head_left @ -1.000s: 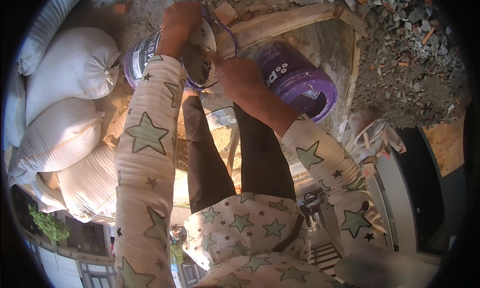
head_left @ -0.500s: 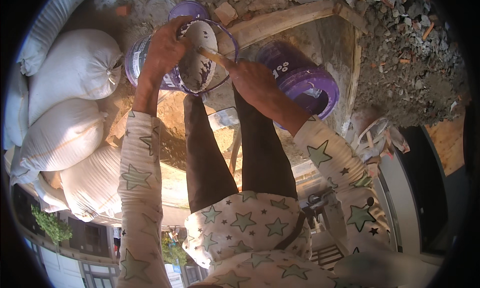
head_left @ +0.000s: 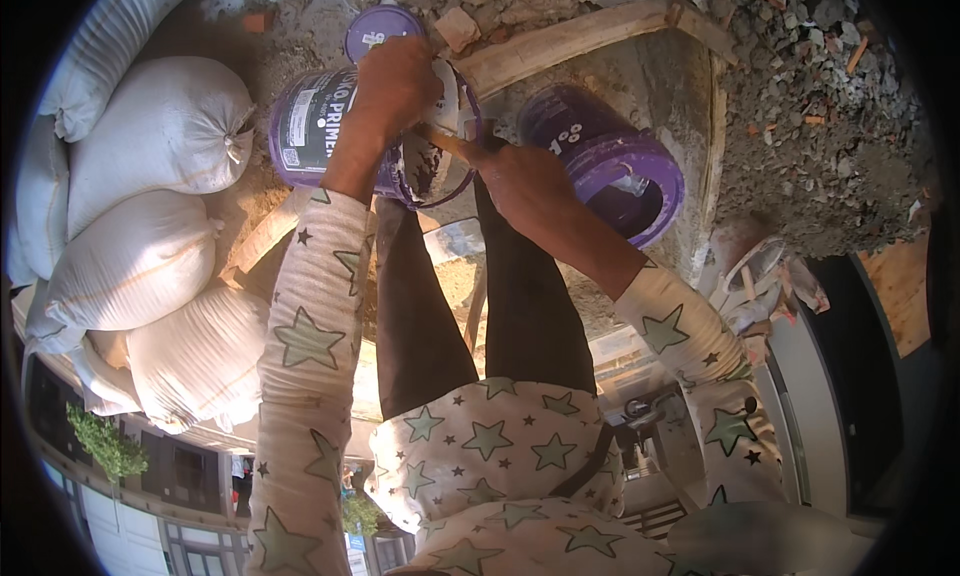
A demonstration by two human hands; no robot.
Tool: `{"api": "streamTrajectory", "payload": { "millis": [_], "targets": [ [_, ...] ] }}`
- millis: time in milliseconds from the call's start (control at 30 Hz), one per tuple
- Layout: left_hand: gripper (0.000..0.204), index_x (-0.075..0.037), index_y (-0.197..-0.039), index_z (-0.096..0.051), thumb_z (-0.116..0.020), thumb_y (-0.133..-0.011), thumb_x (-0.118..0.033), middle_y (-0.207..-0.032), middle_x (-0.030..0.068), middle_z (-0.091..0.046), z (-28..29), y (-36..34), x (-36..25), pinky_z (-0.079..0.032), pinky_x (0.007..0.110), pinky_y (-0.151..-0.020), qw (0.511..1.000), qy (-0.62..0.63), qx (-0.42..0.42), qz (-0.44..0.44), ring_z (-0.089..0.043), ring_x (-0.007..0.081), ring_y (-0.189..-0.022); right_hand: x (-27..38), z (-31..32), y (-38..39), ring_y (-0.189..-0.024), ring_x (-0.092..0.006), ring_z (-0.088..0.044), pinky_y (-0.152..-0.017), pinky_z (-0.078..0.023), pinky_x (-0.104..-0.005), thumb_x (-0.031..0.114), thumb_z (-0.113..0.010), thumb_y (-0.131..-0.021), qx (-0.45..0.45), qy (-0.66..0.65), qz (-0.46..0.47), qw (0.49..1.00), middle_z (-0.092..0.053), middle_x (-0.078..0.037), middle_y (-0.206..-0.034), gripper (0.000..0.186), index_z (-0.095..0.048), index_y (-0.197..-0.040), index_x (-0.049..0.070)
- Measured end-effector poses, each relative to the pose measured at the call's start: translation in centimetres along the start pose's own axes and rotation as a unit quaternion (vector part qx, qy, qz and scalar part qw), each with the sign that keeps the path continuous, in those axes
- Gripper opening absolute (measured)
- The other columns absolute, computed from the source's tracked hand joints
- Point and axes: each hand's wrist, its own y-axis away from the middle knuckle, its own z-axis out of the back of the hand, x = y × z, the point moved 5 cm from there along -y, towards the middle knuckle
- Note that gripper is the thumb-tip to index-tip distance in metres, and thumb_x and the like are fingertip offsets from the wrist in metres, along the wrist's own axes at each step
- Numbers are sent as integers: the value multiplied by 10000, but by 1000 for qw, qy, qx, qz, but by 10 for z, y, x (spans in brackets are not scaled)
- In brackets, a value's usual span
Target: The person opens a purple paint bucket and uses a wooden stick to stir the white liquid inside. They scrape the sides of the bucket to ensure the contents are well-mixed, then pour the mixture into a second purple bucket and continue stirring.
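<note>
A purple paint bucket [head_left: 330, 166] with a dark label lies tipped over ahead of me, its mouth toward the right and thick whitish residue inside. My left hand [head_left: 395, 91] is closed on its upper rim, covering part of the mouth. My right hand [head_left: 520, 181] grips a wooden-handled tool [head_left: 440, 139]. The tool's far end reaches into the bucket's mouth, where its working part is hidden, so I cannot tell its kind. Right of that hand lies a second purple bucket [head_left: 570, 116], tilted toward me, with a wide opening inside its rim.
A round purple lid or tub [head_left: 375, 26] sits behind the first bucket. Several full white sacks [head_left: 150, 126] are piled at the left. A wooden beam [head_left: 570, 51] runs behind the buckets, and rubble [head_left: 830, 126] is heaped at the far right.
My left hand has shifted right and the bucket with it. The bucket has turned, so more of its label and less of its inside shows. My right hand moved slightly right and down.
</note>
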Motion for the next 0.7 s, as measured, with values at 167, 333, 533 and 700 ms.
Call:
{"api": "streamTrajectory", "payload": {
  "millis": [167, 333, 533, 700],
  "targets": [
    [182, -38, -888, -710, -662, -743, -137, -931, 197, -707, -15, -35, 6, -549, 452, -811, 1000, -10, -20, -8, -683, 378, -913, 1, 4, 22, -575, -325, -639, -511, -512, -431, 84, -570, -877, 16, -50, -34, 998, -619, -127, -636, 472, -486, -1340, 76],
    [195, -36, -913, -723, -646, -755, -119, -960, 213, -703, -15, -31, 1, -550, 447, -839, 999, -34, -31, 3, -682, 389, -930, 2, 6, 35, -578, -319, -639, -512, -511, -434, 102, -557, -893, 34, -70, -62, 995, -612, -114, -628, 447, -497, -1335, 80],
    [182, -27, -894, -718, -617, -760, -100, -940, 226, -699, -17, -34, 0, -551, 451, -825, 998, -48, -31, 8, -684, 392, -915, 9, 2, 30, -603, -318, -656, -533, -523, -426, 89, -549, -887, -11, -104, -91, 990, -636, -110, -656, 356, -586, -1240, 57],
    [188, -32, -892, -723, -615, -757, -107, -925, 213, -704, -15, -37, 3, -551, 454, -818, 999, -22, -29, 13, -687, 385, -905, 20, -4, 21, -663, -329, -688, -582, -554, -432, 74, -539, -884, 28, -82, -148, 985, -674, -128, -712, 265, -651, -1119, 29]
  ]
}}
